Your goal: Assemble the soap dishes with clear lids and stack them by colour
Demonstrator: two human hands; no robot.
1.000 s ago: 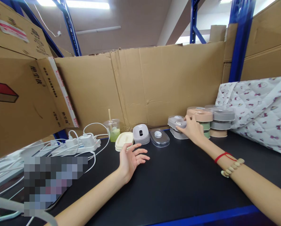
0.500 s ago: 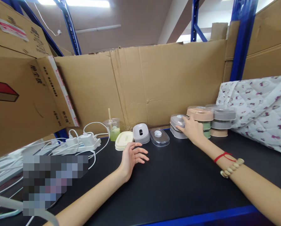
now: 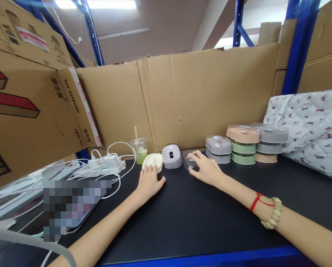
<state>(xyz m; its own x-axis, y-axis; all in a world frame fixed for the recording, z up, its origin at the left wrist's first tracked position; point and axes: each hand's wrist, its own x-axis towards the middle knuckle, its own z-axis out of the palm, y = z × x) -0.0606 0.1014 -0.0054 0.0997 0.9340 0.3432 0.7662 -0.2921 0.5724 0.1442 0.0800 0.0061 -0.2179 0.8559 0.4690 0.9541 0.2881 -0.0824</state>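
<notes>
In the head view, Chinese characters with a small ® mark are printed on the cardboard box [image 3: 54, 126] beyond the left forearm; the round label [image 3: 217, 137] atop the grey stack [image 3: 218, 150], past the right hand's fingers, is too small to read. The left hand [image 3: 149, 185] is palm down and unclenched, its four fingers laid forward side by side on the near part of the cream container [image 3: 155, 159] and its thumb standing apart. The right hand [image 3: 209, 170] curves over the clear lid [image 3: 185, 159], thumb and index apart; whether it grips that lid cannot be told. Between the hands, slightly beyond them, sits the grey container [image 3: 172, 158], its dark slot [image 3: 171, 154] running away from the person. The cream container lies flat; its long axis, like the partly covered lid's, is hard to tell.
</notes>
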